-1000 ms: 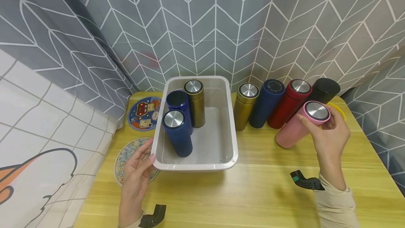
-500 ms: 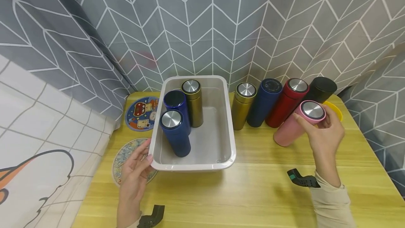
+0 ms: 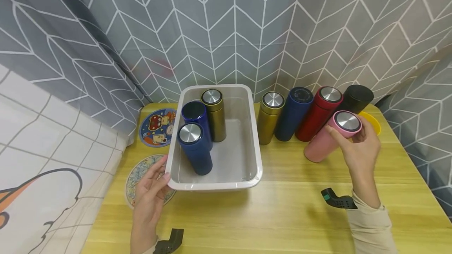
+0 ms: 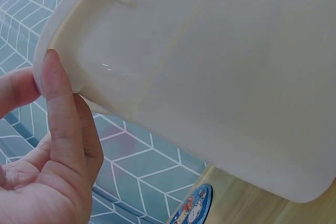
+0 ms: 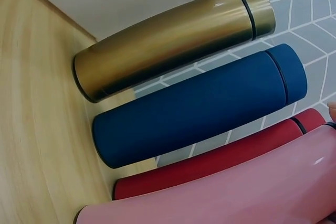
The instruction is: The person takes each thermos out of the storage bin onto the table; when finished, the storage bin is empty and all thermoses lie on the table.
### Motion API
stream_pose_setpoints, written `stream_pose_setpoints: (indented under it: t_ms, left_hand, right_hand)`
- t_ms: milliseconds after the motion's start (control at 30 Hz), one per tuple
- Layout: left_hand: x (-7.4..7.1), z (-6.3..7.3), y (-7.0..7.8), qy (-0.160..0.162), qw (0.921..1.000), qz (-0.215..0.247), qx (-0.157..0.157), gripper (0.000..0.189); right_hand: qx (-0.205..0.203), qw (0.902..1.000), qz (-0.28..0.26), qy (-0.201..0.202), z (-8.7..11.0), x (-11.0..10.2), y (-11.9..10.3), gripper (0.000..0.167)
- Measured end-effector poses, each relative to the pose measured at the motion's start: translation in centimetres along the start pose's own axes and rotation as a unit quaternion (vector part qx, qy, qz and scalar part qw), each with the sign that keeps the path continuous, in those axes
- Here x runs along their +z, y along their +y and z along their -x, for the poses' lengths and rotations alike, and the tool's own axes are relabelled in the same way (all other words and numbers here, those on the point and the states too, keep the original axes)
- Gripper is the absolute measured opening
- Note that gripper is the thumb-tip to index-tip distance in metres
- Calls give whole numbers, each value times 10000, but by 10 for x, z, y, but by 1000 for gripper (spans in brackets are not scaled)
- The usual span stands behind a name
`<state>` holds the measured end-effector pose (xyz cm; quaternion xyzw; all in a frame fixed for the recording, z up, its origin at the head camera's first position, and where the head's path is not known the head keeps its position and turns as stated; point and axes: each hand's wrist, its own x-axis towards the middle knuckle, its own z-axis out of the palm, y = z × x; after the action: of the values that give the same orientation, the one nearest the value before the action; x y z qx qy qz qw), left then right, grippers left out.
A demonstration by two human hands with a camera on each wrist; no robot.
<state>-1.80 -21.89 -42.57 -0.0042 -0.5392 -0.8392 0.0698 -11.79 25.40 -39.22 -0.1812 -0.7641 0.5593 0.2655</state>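
My right hand point(image 3: 363, 150) grips a pink thermos point(image 3: 323, 142) just below its steel-topped lid, thumb on the near left side. The thermos stands on the wooden table; its long pink body also fills the bottom of the right wrist view. My left hand point(image 3: 150, 187) holds the near left corner of a white plastic tub point(image 3: 259, 160), pinching the rim between thumb and fingers in the left wrist view. Inside the tub stand a matte blue thermos point(image 3: 197, 154), a glossy dark-blue one point(image 3: 203, 122) and a gold one point(image 3: 219, 122), grouped at the left.
Right of the tub, a gold thermos point(image 3: 267, 124), a blue one point(image 3: 292, 118), a red one point(image 3: 316, 118) and a black one point(image 3: 356, 99) stand in a row before the curtain. A yellow round item point(image 3: 372, 122) shows behind my right hand. Two round mats point(image 3: 150, 128) lie at left.
The view has shifted slightly, so everything appears a little further left. Both hands keep their holds on the tub and the pink thermos.
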Motion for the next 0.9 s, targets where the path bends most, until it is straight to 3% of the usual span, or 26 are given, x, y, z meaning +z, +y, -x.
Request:
stream_pose_setpoints:
  t_ms: [133,300,533,900]
  left_hand:
    - [-1,0,0,-64,10000,52,16,46]
    - [-1,0,-1,-181,9997,174,77,46]
    - [-1,0,-1,-88,9999,118,45,46]
    - [-1,-1,-2,-64,9998,97,155,45]
  right_hand:
    - [123,9997,-58,-180,1,2,-1,66]
    - [-20,9996,-176,-214,0,3,-1,67]
    - [-171,9990,23,-402,0,1,5,68]
    - [262,9970,384,-616,0,-2,6,66]
